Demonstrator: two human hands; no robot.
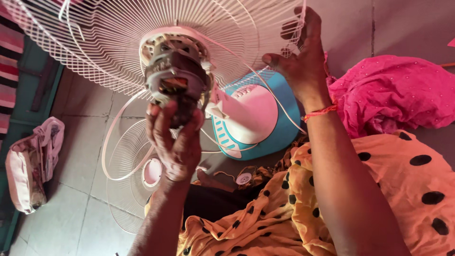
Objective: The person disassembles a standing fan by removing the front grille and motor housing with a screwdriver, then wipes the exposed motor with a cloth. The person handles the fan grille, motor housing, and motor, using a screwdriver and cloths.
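Fan motor (175,78) held up, centre of view, fixed to the back of a white wire guard (95,42). Left hand (174,142) raised palm-up, fingers closed around the motor's underside. Right hand (301,57) reaches high, fingers hooked over the guard's right rim. Blue-and-white fan base (258,118) on the floor behind; second guard (128,170) lying lower left; pink cloth (393,90) far right.

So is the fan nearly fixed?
Partly. The motor is bare, its blue cover off on the floor. The front grille lies down there too. The left hand grips the motor, and the right hand holds the rear grille. Cover and front grille aren't on yet.
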